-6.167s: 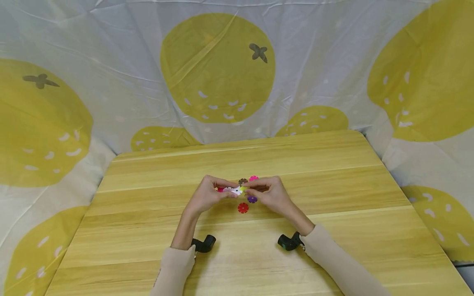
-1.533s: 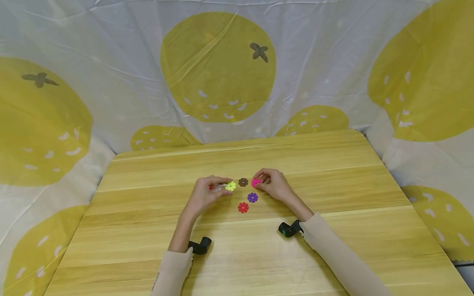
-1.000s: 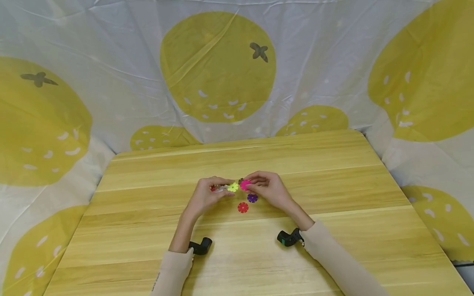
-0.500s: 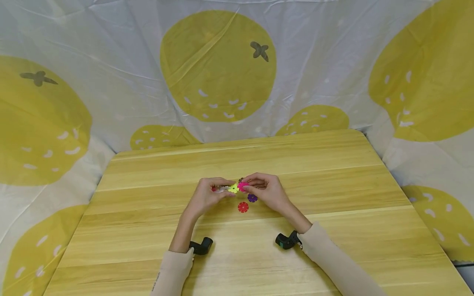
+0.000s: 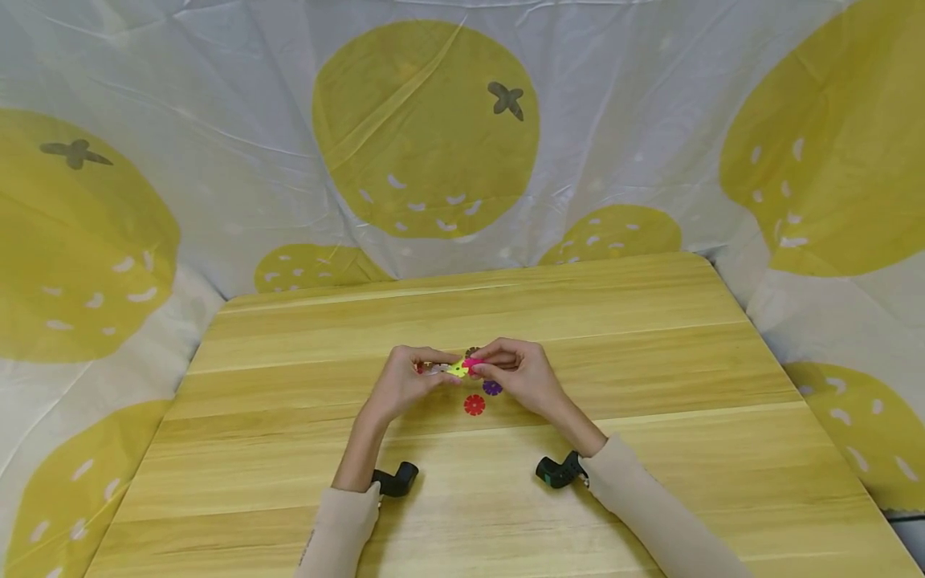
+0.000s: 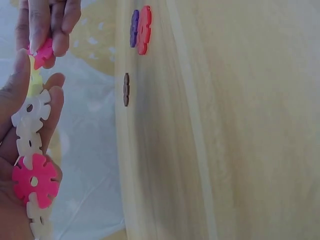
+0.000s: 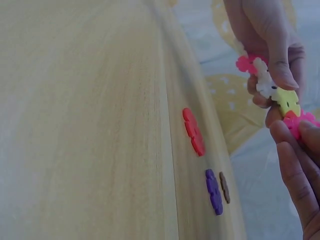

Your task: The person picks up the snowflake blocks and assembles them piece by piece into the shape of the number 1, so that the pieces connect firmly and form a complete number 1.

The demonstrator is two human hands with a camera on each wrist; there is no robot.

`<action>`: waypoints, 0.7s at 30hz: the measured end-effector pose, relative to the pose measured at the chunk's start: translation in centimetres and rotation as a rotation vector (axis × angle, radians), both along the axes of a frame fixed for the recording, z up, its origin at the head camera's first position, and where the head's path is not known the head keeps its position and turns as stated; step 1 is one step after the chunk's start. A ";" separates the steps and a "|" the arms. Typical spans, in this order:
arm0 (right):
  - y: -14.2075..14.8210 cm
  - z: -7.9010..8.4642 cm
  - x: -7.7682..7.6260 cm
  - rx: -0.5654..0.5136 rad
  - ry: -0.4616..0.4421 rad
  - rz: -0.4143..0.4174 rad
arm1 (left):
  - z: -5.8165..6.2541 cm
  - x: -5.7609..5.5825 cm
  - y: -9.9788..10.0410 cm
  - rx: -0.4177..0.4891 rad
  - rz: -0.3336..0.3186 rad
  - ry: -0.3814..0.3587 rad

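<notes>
My left hand (image 5: 406,379) pinches a chain of notched interlocking discs. In the left wrist view the chain runs along the palm: white discs (image 6: 31,111), a pink disc (image 6: 35,181) among them, and a yellow disc (image 6: 36,84) near the thumb tip. Between thumb and fingers, my right hand (image 5: 529,376) holds another pink interlocking disc (image 7: 302,123). That disc meets the yellow disc (image 7: 287,102) edge to edge at an angle; how deep their slots engage is hidden by the fingertips. Both hands are raised above the table.
On the wooden table (image 5: 462,514) lie a red disc (image 5: 474,405), a purple disc (image 5: 493,388) and a brown disc (image 5: 472,352), partly covered by the right hand. Black wrist cameras jut from the left cuff and right cuff. A patterned cloth (image 5: 614,120) hangs behind the table.
Earlier the right hand was at the yellow disc; then it took the pink disc from the table. It has since moved left, bringing that disc against the yellow one and tilting it.
</notes>
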State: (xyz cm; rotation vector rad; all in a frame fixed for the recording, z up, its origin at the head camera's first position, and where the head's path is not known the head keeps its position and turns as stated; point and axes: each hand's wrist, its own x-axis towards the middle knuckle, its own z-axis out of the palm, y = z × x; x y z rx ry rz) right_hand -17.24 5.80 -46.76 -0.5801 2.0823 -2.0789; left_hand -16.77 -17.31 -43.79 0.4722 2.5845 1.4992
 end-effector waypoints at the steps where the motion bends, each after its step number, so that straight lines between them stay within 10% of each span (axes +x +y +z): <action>1: 0.0 0.0 0.0 -0.001 0.002 0.004 | 0.0 0.0 0.0 -0.003 0.000 -0.002; 13: 1.1 -0.1 0.2 0.079 0.119 0.008 | 0.3 -0.1 -0.2 -0.040 -0.028 -0.030; 21: 1.1 -0.6 0.3 0.060 0.031 0.048 | 0.7 0.1 -0.5 -0.098 -0.125 -0.050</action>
